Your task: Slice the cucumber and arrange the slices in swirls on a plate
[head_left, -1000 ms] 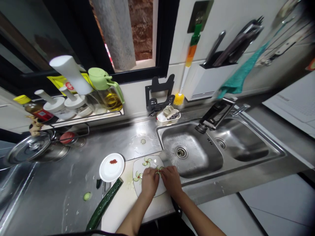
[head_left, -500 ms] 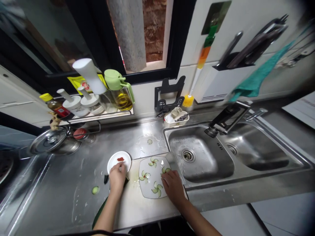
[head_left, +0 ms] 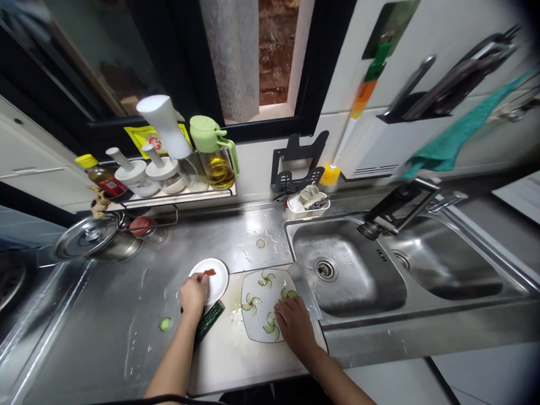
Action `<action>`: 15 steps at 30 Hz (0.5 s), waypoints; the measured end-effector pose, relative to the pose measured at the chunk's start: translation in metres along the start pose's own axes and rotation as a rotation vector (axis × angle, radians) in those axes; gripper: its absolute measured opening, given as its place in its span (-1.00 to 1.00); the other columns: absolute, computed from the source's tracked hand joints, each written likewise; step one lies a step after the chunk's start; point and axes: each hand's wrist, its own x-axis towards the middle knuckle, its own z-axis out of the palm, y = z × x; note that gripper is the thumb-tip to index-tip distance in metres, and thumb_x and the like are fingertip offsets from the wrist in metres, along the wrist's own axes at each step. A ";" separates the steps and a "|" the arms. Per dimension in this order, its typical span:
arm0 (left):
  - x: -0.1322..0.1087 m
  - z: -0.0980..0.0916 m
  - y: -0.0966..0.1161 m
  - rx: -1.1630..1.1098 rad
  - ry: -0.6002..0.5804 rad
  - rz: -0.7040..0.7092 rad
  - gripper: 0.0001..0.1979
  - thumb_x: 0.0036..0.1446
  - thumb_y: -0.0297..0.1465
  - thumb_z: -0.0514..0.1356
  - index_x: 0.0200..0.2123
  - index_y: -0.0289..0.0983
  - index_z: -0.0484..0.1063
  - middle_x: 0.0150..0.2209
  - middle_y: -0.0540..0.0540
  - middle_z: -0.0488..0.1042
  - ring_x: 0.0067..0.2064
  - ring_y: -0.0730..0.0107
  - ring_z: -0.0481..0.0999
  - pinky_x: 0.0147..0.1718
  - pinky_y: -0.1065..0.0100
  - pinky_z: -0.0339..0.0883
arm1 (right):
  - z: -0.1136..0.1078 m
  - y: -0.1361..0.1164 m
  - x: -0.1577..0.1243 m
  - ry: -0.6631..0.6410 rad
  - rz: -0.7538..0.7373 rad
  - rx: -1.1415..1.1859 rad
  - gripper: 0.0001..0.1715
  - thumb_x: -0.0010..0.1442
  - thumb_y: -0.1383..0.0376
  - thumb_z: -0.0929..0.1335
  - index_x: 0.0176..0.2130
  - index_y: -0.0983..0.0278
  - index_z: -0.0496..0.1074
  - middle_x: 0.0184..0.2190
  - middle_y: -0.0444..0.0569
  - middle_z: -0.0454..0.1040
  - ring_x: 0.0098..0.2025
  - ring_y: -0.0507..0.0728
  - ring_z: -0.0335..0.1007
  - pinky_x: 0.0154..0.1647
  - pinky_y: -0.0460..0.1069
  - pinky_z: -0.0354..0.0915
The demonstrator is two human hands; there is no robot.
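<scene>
The left hand [head_left: 194, 295] is over the near left side of the round plate [head_left: 220, 286], with its fingertips by the red bits [head_left: 210, 272], but I cannot tell if they pinch any. The right hand [head_left: 297, 326] rests at the right side of the square plate [head_left: 270, 298], beside green slices [head_left: 271, 326] set in four swirls, and I cannot tell if its fingers hold anything. The square plate is on the white board [head_left: 248, 368], and a cucumber [head_left: 210, 319] lies to its left, partly behind the left arm.
</scene>
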 end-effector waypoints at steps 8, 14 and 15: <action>0.002 0.005 -0.002 -0.029 -0.011 0.014 -0.71 0.09 -0.24 0.09 -0.25 -0.22 0.54 -0.27 -0.19 0.59 -0.24 0.16 0.54 -0.29 0.32 0.27 | 0.003 -0.002 -0.001 -0.018 0.006 0.007 -0.85 0.16 0.40 0.31 -0.39 0.22 0.45 -0.38 -0.05 0.41 -0.21 0.15 0.20 -0.14 0.02 0.15; -0.006 0.000 -0.006 -0.058 0.010 0.026 -0.70 0.10 -0.23 0.08 -0.27 -0.22 0.55 -0.25 -0.17 0.59 -0.23 0.20 0.54 -0.27 0.35 0.27 | 0.000 -0.002 -0.001 -0.021 0.007 -0.007 -0.87 0.15 0.40 0.32 -0.39 0.22 0.46 -0.39 -0.06 0.42 -0.22 0.15 0.21 -0.17 0.01 0.15; -0.009 -0.002 -0.007 -0.069 0.019 0.039 -0.70 0.10 -0.23 0.08 -0.27 -0.22 0.55 -0.25 -0.17 0.59 -0.23 0.21 0.53 -0.26 0.35 0.27 | -0.001 -0.002 -0.002 -0.022 0.005 -0.009 -0.86 0.15 0.40 0.32 -0.39 0.22 0.46 -0.39 -0.06 0.42 -0.22 0.14 0.21 -0.17 0.00 0.15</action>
